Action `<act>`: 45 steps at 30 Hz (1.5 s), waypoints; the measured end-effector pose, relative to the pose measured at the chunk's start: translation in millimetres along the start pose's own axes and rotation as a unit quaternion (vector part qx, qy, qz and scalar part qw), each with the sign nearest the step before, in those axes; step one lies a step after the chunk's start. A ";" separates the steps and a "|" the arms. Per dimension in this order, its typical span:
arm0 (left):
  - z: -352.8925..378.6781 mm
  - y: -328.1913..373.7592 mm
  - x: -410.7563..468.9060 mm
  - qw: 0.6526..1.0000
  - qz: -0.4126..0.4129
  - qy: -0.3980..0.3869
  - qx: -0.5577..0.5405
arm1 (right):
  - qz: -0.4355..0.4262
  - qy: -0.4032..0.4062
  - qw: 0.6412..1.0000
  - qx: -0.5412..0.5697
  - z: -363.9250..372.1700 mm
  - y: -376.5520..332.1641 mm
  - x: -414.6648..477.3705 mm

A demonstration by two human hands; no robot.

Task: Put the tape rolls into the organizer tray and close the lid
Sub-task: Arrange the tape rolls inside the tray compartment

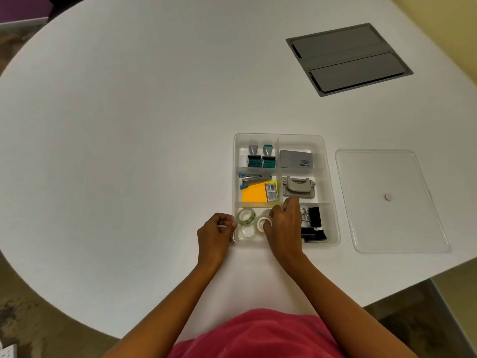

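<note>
A clear organizer tray (327, 177) with several compartments sits on the white table. In its near left compartment lie clear tape rolls: one at the back left (246, 216), one at the front left (246, 231), and one (263, 223) under the fingers of my right hand (284, 226), which grips it inside the compartment. My left hand (215, 232) rests curled at the tray's near left corner, touching the rim, with nothing visible in it. The clear lid (389, 200) lies flat on the table to the right of the tray, apart from it.
Other compartments hold two stamps (260, 157), a grey card box (296, 159), a stapler and orange sticky notes (255, 193), a hole punch (299, 188) and black binder clips (313, 223). A grey cable hatch (348, 59) is set into the table far right.
</note>
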State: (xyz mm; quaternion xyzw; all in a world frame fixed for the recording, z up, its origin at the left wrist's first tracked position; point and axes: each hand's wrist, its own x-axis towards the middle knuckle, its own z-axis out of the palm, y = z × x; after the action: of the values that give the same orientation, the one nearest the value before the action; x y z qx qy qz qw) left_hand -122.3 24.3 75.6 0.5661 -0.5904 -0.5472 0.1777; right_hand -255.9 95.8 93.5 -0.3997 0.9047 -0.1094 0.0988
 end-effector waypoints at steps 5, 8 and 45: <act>3.8 -1.4 -1.9 1.000 -0.001 0.017 0.009 | 0.011 0.011 0.999 -0.032 -4.1 5.2 8.6; 4.5 -1.3 -2.8 1.000 0.007 0.018 0.020 | 0.015 0.004 0.999 -0.049 -1.1 7.2 12.0; 8.9 -0.8 0.7 0.998 0.018 0.019 0.064 | -0.067 -0.057 0.988 -0.131 9.7 11.1 13.7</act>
State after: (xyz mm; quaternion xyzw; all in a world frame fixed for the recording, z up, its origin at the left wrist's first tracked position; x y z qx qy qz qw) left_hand -129.5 27.8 71.5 0.5758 -0.6310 -0.4941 0.1617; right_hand -270.1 91.7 79.9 -0.4742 0.8755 0.0265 0.0893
